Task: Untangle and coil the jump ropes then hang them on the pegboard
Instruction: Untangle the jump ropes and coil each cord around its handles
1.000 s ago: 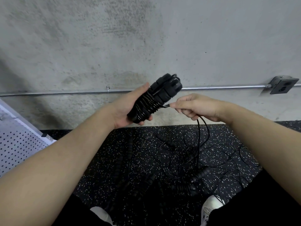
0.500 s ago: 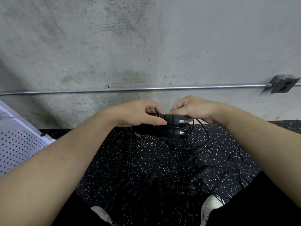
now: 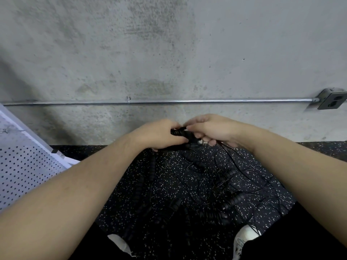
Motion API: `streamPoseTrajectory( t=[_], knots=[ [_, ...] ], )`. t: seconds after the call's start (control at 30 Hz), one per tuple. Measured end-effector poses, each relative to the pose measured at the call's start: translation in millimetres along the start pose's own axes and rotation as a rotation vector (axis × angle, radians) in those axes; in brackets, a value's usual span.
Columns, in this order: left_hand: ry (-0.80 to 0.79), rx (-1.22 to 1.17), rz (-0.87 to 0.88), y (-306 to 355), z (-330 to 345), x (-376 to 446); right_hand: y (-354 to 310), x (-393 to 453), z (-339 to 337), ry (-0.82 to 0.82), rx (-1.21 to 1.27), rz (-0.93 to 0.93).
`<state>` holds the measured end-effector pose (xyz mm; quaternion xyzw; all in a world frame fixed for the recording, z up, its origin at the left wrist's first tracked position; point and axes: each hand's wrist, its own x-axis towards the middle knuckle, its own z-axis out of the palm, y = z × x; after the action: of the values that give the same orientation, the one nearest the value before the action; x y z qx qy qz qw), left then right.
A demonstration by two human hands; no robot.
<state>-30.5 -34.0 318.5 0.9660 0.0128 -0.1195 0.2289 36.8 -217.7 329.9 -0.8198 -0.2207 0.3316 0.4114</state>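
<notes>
Now lowered from wall-pipe (image 3: 187, 100) height | our left hand (image 3: 159, 135) grips the wound jump-rope bundle (image 3: 180, 132) below the pipe | our right hand (image 3: 210, 129) pinches its cord end | wrap nearly secured; tangled ropes (image 3: 216, 184) remain, pegboard (image 3: 24, 166) far left of pipe.

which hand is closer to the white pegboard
Left. The left hand is nearer the pegboard at far left; the right hand sits further right.

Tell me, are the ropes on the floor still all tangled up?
Tangled. The ropes on the floor lie in crossing loops with handles scattered among them. Only the wrapped bundle, gripped by the left hand and right hand, is coiled.
</notes>
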Motion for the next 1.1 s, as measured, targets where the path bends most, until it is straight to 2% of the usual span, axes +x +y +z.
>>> streamPoseTrajectory(
  t=[0.1, 0.2, 0.27, 0.4, 0.47, 0.53, 0.67, 0.8, 0.97, 1.1],
  knots=[
    [0.099, -0.028, -0.071, -2, 3, 5, 0, 5, 1, 0.157, 0.023, 0.000],
    [0.115, -0.076, -0.116, -1, 7, 8, 1, 3, 1, 0.092, -0.048, 0.018],
    [0.118, -0.105, -0.158, 3, 8, 8, -1, 0, 3, 0.082, -0.065, -0.035],
    [0.158, -0.192, -0.196, 15, 3, 3, -6, -1, 6, 0.099, 0.047, -0.146],
    [0.182, -0.308, -0.185, 19, 2, 1, -7, -4, 6, 0.077, 0.119, -0.146],
    [0.180, -0.518, -0.151, 21, 2, -1, -8, -5, 5, 0.079, 0.139, -0.145],
    [0.143, -0.897, -0.195, 20, 3, 2, -10, -7, 1, 0.121, 0.113, -0.135],
    [0.072, -1.139, -0.236, 17, 3, 5, -10, -7, -1, 0.104, 0.148, -0.173],
    [-0.111, -1.314, -0.205, 17, -2, -1, -9, -9, -6, 0.077, 0.131, -0.187],
    [-0.124, -1.325, -0.156, 20, -2, -2, -9, -10, -9, 0.072, 0.128, -0.222]
  ],
)
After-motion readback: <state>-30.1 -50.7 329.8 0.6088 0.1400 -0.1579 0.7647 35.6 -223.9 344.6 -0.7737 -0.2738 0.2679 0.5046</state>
